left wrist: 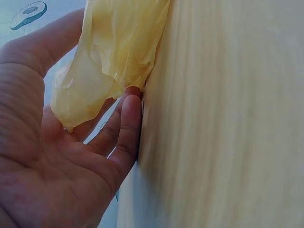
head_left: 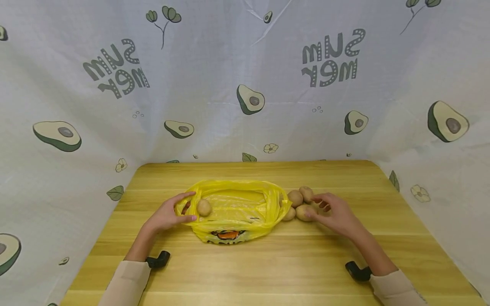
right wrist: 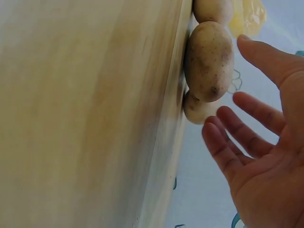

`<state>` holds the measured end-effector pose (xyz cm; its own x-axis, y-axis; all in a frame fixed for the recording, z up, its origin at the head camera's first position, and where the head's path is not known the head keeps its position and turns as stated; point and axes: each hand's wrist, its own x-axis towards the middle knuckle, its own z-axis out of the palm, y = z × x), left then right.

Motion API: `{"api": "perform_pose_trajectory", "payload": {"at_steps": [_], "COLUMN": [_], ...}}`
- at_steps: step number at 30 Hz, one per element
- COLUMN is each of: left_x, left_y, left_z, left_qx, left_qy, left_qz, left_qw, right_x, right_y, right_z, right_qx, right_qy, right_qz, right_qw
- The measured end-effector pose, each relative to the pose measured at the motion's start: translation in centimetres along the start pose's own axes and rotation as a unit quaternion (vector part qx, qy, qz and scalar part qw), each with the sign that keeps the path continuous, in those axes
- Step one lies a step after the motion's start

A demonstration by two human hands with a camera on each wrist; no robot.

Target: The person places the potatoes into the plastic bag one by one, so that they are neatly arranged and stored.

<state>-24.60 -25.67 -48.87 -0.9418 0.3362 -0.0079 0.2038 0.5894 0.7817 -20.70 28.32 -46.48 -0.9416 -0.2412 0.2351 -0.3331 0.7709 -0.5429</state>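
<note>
A yellow plastic bag (head_left: pixel 229 231) lies with its mouth spread wide, a potato (head_left: pixel 204 207) inside near the left end. My left hand (head_left: pixel 167 216) holds the bag's left edge, thumb and index finger apart along it; up close, yellow film (left wrist: pixel 114 52) hangs between thumb and fingers. Beyond the bag's right end sits a cluster of several potatoes (head_left: pixel 295 198). My right hand (head_left: pixel 337 214) is beside them, fingers spread and loosely bent around the nearest oval potato (right wrist: pixel 209 61). In the right wrist view, gaps show between the fingers and that potato.
Everything sits on a wood-grain table (head_left: pixel 252 272). A white curtain (head_left: pixel 214 93) printed with avocados hangs behind it and along both sides. Black wrist devices (head_left: pixel 358 272) are worn below both hands.
</note>
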Motion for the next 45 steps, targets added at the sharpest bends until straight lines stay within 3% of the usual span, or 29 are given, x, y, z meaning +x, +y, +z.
{"api": "perform_pose_trajectory", "payload": {"at_steps": [17, 27, 45], "left_x": [-0.1, -0.1, -0.2], "left_y": [-0.1, 0.0, 0.0], "left_z": [0.1, 0.1, 0.1], "left_qx": [0.010, 0.004, 0.007], "left_qy": [-0.005, -0.009, -0.005], "left_qz": [0.004, 0.000, 0.002], "left_qw": [0.9999, 0.9999, 1.0000], "right_x": [-0.1, 0.3, 0.9], "right_y": [0.1, -0.2, -0.9], "right_z": [0.7, 1.1, 1.4], "right_qx": [0.013, 0.004, -0.005], "right_qy": [-0.045, -0.045, -0.033], "right_qz": [-0.003, 0.031, 0.042], "right_qw": [0.9989, 0.9985, 0.9986]}}
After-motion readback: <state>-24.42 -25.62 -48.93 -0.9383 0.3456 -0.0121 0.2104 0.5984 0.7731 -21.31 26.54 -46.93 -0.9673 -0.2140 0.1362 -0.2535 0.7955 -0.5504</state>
